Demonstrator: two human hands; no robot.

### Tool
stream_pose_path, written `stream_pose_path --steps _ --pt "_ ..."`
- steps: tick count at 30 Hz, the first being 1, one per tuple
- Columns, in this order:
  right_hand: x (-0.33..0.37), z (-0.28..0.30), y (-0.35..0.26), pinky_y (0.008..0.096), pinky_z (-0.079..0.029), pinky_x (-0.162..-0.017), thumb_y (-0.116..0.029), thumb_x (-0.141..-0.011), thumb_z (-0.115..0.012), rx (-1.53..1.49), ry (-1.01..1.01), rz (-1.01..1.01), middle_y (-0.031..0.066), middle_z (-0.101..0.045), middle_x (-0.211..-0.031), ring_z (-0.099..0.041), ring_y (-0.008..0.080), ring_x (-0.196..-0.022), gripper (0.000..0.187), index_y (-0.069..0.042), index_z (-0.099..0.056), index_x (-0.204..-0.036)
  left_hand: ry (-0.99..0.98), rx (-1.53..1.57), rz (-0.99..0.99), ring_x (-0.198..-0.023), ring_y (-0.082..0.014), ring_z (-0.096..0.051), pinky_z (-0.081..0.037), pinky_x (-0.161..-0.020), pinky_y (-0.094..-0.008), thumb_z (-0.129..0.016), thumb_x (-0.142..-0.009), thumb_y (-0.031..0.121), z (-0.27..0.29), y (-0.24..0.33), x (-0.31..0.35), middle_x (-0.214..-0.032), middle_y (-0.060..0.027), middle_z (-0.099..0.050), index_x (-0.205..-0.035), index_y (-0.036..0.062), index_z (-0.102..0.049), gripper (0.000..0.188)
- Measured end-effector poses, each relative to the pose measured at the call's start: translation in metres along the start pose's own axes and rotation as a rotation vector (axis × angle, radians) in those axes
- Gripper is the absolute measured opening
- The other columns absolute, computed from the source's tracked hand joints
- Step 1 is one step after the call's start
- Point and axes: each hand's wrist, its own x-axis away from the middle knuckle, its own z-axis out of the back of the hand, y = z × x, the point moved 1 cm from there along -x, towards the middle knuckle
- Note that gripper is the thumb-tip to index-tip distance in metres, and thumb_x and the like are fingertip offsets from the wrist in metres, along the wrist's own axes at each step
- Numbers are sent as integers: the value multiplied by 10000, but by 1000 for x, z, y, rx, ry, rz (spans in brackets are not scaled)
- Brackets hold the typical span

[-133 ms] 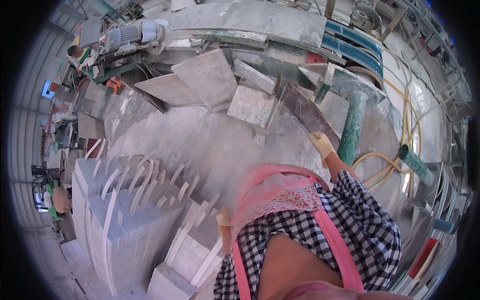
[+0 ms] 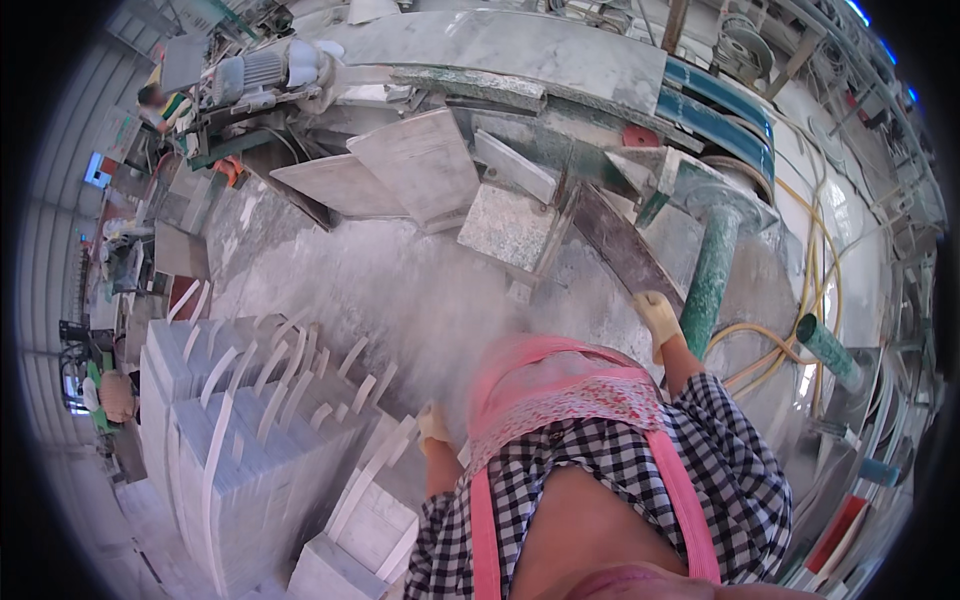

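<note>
Both of my hands wear cream work gloves. My right hand [image 2: 657, 318] hangs beside my pink apron [image 2: 565, 395], just short of a dark brown slab [image 2: 628, 245] that leans at a slant, and left of a green post [image 2: 710, 280]. Its fingers are curled in, and I see nothing in them. Lower on the other side, my left hand [image 2: 433, 425] is near the white straps on the stacked pale stone slabs [image 2: 260, 450]. Its fingers are too small to read, and no held thing shows.
Grey stone offcuts [image 2: 415, 165] lean against a long machine bed carrying a marble slab [image 2: 500, 45]. A motor [image 2: 250, 78] stands at the far left, with a person [image 2: 172, 108] behind it. Yellow hoses [image 2: 765, 335] coil on the right. Pale dust covers the floor [image 2: 370, 280].
My left hand has come further out from my side, showing more forearm. The right hand sits slightly lower and further right. The whole view has shifted a little.
</note>
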Motion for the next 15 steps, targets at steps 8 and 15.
stream_pose_path --steps 8,15 --pt "5 35 -25 307 -472 -862 -263 -915 -575 -384 231 -283 73 -692 -957 -620 189 -974 302 -29 -641 -1093 50 -214 10 -681 -132 -527 -419 -612 -348 -609 -840 282 -105 128 -116 -755 -18 -605 -883 33 -677 261" --pt "-34 42 -80 286 -469 -822 -255 -919 -593 -83 297 -105 82 -663 -882 -618 189 -918 274 -36 -615 -1082 -181 -235 11 -857 -177 -555 -450 -766 -372 -603 -875 326 -168 239 -176 -959 -56 -623 -1109 31 -630 378"
